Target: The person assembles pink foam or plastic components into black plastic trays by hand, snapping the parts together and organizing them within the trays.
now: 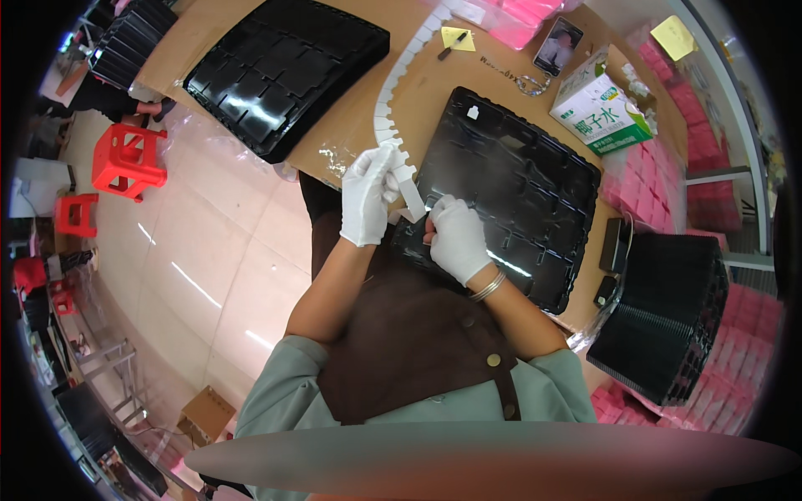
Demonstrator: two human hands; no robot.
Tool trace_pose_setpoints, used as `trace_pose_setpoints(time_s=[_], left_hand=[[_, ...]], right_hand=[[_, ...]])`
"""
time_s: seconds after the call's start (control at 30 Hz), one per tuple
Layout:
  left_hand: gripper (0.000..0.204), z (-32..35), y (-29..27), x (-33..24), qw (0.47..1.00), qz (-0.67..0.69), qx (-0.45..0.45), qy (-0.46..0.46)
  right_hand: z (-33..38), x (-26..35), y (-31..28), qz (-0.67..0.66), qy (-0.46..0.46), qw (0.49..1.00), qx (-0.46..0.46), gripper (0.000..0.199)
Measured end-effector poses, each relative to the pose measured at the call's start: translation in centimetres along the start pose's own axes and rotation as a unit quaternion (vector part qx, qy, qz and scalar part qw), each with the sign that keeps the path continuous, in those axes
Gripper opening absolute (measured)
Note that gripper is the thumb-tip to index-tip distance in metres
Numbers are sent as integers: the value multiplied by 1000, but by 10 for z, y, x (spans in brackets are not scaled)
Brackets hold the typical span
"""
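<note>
My left hand (369,188), in a white glove, pinches a long white strip (393,96) with a notched edge, which looks like a strip of stickers. The strip curves away across the table, and its near end (410,199) hangs folded below the fingers. My right hand (459,240), also gloved, has bare fingertips. It is closed over the near left corner of a black plastic tray (518,179), close to the strip's end. What its fingers pinch is too small to tell. A small white sticker (473,112) sits at the tray's far left corner.
Another black tray (284,75) lies at the far left of the brown table. Toward the back right are a phone (558,47), a bracelet (532,85), a yellow note (457,38) and a carton (599,104). Stacked black trays (660,309) stand right; a red stool (128,161) stands left.
</note>
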State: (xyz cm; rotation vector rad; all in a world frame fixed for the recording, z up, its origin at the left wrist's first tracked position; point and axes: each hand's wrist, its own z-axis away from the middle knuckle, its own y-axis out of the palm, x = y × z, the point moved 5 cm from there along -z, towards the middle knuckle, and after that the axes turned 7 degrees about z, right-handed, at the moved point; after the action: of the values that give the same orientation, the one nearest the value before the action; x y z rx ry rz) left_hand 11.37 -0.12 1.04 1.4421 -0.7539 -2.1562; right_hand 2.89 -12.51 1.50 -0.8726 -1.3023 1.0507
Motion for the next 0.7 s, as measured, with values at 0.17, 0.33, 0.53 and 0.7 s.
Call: trace_pose_setpoints(time_s=[0.17,0.33,0.53,0.7], left_hand=[[21,6,-6,3,998,-64,-10,27],[21,9,-3,3,998,-53,4,27],[22,12,1,4,998,-57,1,20],[22,17,6,2,996,-81,5,30]], right_hand=[[-2,-9,2,-13,25,1000,1,22],[-3,-12,-4,-40,27,999,5,23],[-7,-10,-1,-31,40,999,10,19],[-13,-21,12,-74,20,993,84,20]])
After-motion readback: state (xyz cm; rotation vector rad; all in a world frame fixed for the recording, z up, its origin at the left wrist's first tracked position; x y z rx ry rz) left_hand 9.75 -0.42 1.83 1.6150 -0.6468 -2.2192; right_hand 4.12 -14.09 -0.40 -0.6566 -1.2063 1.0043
